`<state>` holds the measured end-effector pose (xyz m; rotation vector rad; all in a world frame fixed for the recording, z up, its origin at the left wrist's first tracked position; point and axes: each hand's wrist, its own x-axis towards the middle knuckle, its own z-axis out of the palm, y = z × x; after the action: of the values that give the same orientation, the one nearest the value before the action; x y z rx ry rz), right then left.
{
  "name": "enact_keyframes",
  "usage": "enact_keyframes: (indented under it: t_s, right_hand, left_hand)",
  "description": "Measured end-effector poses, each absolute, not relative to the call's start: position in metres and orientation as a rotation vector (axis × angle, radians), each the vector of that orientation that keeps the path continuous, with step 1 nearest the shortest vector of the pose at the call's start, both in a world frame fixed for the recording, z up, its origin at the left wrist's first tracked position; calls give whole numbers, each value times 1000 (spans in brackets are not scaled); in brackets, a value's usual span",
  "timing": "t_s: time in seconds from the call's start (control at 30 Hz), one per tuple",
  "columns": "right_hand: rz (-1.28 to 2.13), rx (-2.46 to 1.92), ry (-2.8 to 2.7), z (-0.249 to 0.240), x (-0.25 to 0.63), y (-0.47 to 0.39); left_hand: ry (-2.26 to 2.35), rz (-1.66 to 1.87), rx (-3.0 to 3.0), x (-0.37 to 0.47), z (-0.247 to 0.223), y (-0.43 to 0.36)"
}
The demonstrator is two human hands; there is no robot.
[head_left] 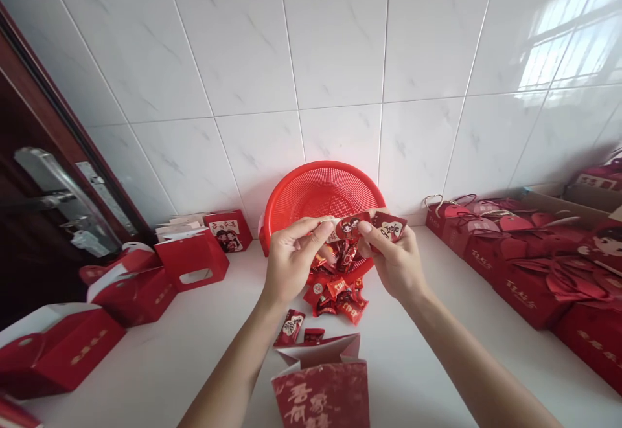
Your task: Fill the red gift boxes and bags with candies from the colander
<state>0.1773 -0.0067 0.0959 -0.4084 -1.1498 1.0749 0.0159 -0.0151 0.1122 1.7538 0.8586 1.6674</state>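
Both hands are raised over the front of a tilted red plastic basket (324,179). My left hand (291,259) is closed in a pinch on a small wrapped candy; its fingers partly hide it. My right hand (401,263) is shut on a dark red candy packet (390,226) with a pale label. Between the hands is a red wrapper (350,226) printed with cartoon figures. Several red wrapped candies (337,289) spill from the basket onto the white surface. Below them a red paper bag (323,392) stands with its top open, near a loose candy packet (290,327).
Red gift boxes with open tops (58,350) line the left side, beside a door handle (63,188). A row of closed red gift boxes (490,253) with cord handles stands at the right. A tiled wall (340,46) rises behind the basket.
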Motion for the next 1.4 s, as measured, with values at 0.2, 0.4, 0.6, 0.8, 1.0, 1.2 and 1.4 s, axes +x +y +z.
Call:
enact_keyframes:
  t_s: [0.2,0.4,0.6,0.8,1.0,1.2,1.4]
  right_hand:
    - [423,-445,-1447,96,191,-9]
    - [51,-433,-1582,94,194,-7]
    - [-150,-426,-1638,91,194,-3]
    - [-169,-377,-1678,90,196,-1]
    - [23,-399,-1670,92,200,1]
    - [673,-478,-1582,97,201,1]
    - [1092,-649,-1368,88,208,21]
  left_hand:
    - [597,1757,1890,8,113,-16]
    - [589,1823,2024,5,112,-16]
    - [609,1838,2069,5,112,-17]
    - [640,1799,2173,2,112,-19]
    - [734,1748,2191,0,115,-17]
    - [834,1374,1884,0,116,-11]
    - [968,1263,1905,-12,99,22]
